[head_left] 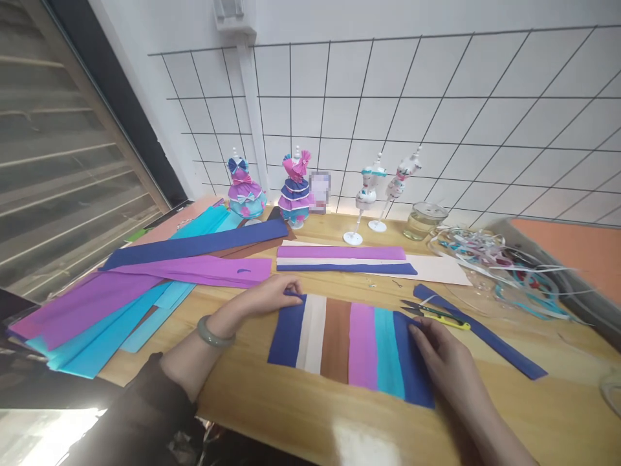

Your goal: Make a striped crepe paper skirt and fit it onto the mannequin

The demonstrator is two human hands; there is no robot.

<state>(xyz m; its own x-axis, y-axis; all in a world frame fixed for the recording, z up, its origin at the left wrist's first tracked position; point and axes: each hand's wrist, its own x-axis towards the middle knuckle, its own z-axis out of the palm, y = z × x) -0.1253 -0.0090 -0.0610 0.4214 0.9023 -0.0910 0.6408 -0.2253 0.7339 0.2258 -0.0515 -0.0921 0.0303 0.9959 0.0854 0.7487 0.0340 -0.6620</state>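
Note:
A striped crepe paper panel (337,343) lies across the wooden table in front of me, with bands of navy, cream, brown, purple, turquoise and navy. My left hand (274,296) pinches its upper left corner, fingertips on the navy band. At the upper right corner, my right hand (444,353) grips the other navy edge between thumb and fingers. Just beyond my right hand rest yellow-handled thread snips (439,315), their blades pointing left. A loose navy strip (490,340) runs diagonally beneath the snips.
Folded purple, cream and navy strips (342,260) lie behind the panel. Crepe paper sheets (140,291) pile up at left. Two dressed mini mannequins (295,191) and two barer ones (367,194) stand along the wall. A glass jar (423,221) and tangled ribbons (504,265) are at right.

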